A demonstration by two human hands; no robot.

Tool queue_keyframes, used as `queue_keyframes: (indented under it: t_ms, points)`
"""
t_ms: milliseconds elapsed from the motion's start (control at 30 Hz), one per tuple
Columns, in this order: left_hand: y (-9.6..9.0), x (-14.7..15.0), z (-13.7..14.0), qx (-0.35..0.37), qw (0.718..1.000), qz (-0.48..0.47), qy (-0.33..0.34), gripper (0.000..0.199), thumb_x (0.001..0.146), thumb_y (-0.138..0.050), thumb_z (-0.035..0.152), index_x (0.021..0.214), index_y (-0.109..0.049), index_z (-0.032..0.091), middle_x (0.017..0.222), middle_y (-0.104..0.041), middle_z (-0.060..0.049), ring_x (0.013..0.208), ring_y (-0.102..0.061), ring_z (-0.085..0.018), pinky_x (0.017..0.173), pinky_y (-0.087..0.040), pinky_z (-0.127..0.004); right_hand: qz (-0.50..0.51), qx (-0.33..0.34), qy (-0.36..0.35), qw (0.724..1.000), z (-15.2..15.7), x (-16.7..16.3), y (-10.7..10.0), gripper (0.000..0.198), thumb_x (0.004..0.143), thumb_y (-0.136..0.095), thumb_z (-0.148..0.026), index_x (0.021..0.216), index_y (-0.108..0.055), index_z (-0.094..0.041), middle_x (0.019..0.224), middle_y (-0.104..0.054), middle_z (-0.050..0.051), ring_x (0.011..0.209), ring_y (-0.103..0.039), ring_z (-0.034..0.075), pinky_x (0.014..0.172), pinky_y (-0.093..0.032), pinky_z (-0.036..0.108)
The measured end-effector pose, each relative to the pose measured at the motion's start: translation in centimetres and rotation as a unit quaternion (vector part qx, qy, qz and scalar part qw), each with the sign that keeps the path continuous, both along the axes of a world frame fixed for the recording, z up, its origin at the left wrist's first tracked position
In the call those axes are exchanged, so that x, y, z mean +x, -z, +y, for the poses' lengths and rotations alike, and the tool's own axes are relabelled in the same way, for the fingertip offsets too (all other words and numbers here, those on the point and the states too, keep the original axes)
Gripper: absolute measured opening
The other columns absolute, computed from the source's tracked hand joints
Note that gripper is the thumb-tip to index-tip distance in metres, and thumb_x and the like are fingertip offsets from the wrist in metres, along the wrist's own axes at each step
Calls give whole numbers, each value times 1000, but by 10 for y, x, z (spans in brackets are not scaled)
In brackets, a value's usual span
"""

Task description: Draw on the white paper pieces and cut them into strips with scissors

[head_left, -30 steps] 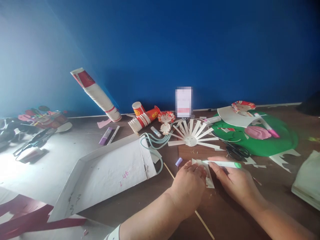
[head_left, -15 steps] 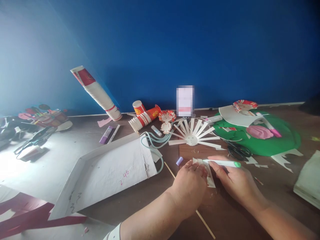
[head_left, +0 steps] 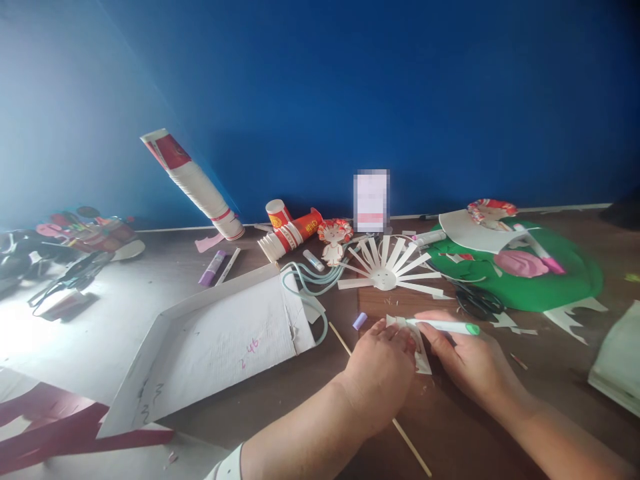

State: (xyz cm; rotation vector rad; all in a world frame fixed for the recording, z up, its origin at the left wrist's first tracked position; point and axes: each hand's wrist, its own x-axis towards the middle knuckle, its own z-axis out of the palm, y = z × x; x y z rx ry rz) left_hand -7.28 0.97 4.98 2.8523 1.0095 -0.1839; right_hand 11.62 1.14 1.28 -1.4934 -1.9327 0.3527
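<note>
Barely anything shifts except the view: left hand [head_left: 381,373] lies flat over the paper [head_left: 423,364] on the tabletop [head_left: 450,437], right hand [head_left: 473,365] pinches the marker [head_left: 447,326], tip contact unclear; lighter pressure could let the paper skid.

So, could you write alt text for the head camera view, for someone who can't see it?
The right hand holds a slim white marker with a green end over a small white piece of paper, on which the left hand rests, at a dark brown table. Beyond lies a white paper face with radiating strips.
</note>
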Motion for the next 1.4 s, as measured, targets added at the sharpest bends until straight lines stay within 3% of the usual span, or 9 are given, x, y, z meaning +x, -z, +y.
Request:
queue_keyframes:
  t_ms: [233, 367, 467, 667, 1033, 1400]
  points:
    - [1, 3, -1, -12, 998, -49, -39, 35, 101, -46, 22, 126, -66, 8, 134, -67, -16, 125, -62, -24, 114, -45, -37, -2, 8, -4, 1000, 0, 1, 3, 32, 102, -46, -42, 99, -72, -25, 91, -81, 3, 80, -78, 21, 74, -59, 28]
    - [-2, 4, -4, -33, 997, -32, -66, 30, 96, -52, 18, 120, -68, 11, 127, -67, -15, 117, -65, -23, 93, -56, -31, -5, 5, -8, 1000, 0, 1, 4, 31, 103, -46, -42, 100, -72, -25, 92, -81, 2, 81, -78, 21, 74, -58, 28]
    - [-5, 3, -6, -35, 996, -8, -75, 28, 95, -53, 17, 117, -69, 12, 124, -65, -15, 109, -67, -21, 84, -58, -27, 1, 4, -14, 1000, -1, 2, 4, 30, 103, -47, -41, 99, -72, -25, 90, -81, 2, 79, -78, 21, 76, -58, 28]
    - [-4, 3, -6, -30, 998, -14, -58, 28, 96, -51, 18, 117, -69, 12, 130, -62, -16, 118, -63, -22, 94, -57, -30, 3, 13, -15, 1000, 0, 3, 4, 31, 103, -46, -41, 99, -72, -24, 95, -81, 4, 84, -78, 22, 75, -59, 30]
    - [-1, 3, -5, -26, 998, -22, -46, 33, 97, -50, 18, 124, -67, 8, 129, -65, -17, 127, -60, -25, 102, -54, -32, -1, 6, -20, 1000, 1, 1, 1, 30, 103, -46, -41, 96, -70, -25, 87, -80, 2, 76, -77, 21, 69, -56, 29]
    - [-3, 2, -3, -28, 998, -33, -43, 26, 96, -50, 17, 114, -69, 11, 125, -67, -15, 124, -62, -24, 99, -55, -31, 9, -7, -29, 1000, 0, 2, 0, 31, 103, -46, -42, 95, -70, -25, 88, -79, 2, 80, -76, 21, 74, -57, 30]
